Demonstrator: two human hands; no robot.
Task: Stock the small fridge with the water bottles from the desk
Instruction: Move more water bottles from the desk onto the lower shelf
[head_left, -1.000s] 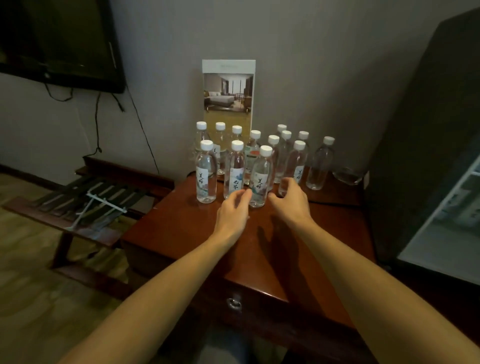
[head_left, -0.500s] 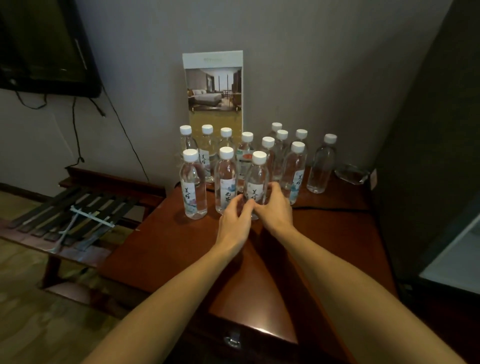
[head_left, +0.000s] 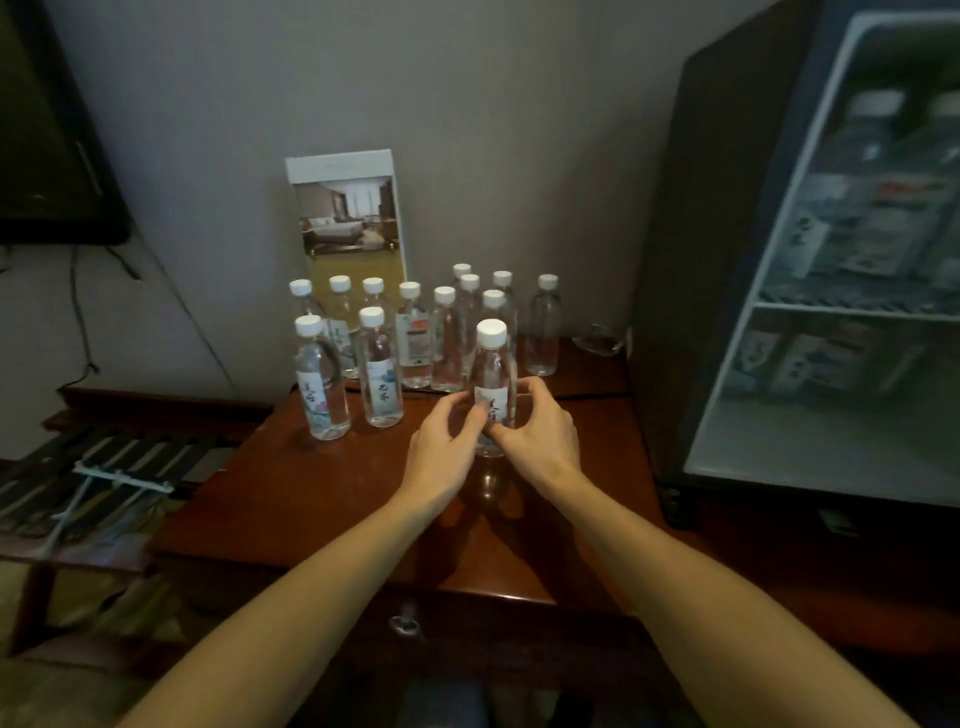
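One water bottle (head_left: 491, 384) gripped upright between left hand (head_left: 445, 449) and right hand (head_left: 543, 439), fingers curled round its labelled middle, just in front of the other bottles (head_left: 382, 374) on the tabletop (head_left: 322, 499). On the right, small fridge (head_left: 670, 260), blurred bottles behind its glass.

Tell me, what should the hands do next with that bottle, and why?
Probably carry the bottle right, toward the fridge: left hand and right hand both grip it, and the fridge stands just right of the desk.
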